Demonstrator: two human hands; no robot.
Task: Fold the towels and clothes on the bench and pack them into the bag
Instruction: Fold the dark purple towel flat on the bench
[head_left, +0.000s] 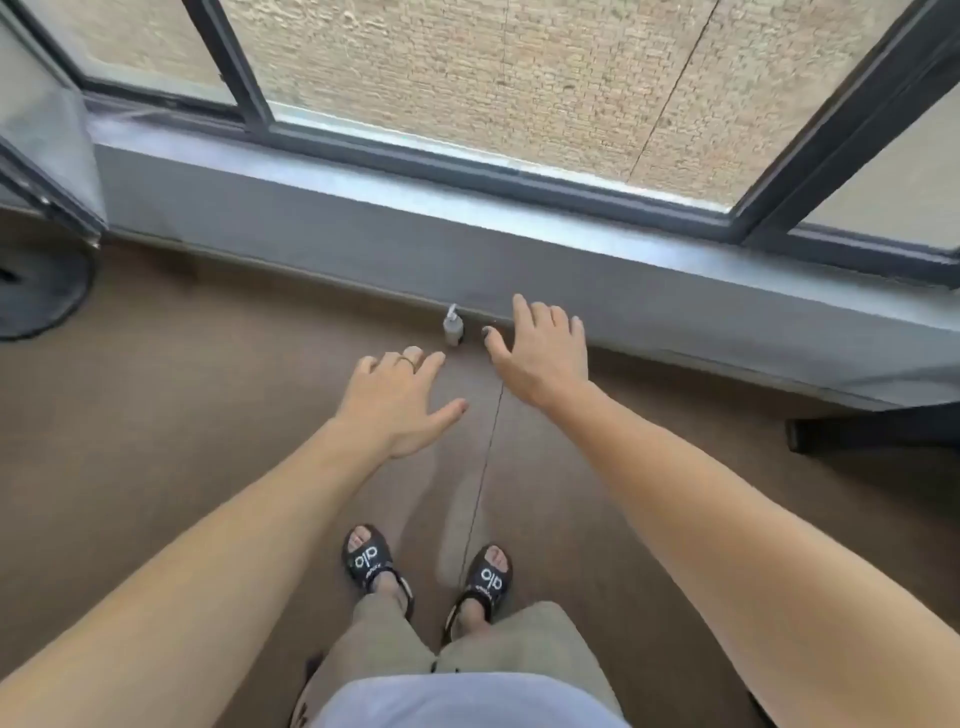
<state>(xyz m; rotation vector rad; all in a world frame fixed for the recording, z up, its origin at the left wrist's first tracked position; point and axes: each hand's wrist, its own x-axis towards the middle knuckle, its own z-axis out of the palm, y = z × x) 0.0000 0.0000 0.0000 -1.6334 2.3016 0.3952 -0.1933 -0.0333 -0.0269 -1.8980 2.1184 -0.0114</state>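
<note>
Head view shows bare left hand (400, 397) and right hand (540, 353) with fingers spread, holding nothing; no towels, bench or bag beyond the fingertips, so progress cannot be judged.

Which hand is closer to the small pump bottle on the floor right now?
Right hand, by image position: its thumb sits just beside the pump bottle. Left hand hovers lower. Both are open and empty.

"alo" on each black sandal (366, 558), smaller print unreadable
</note>
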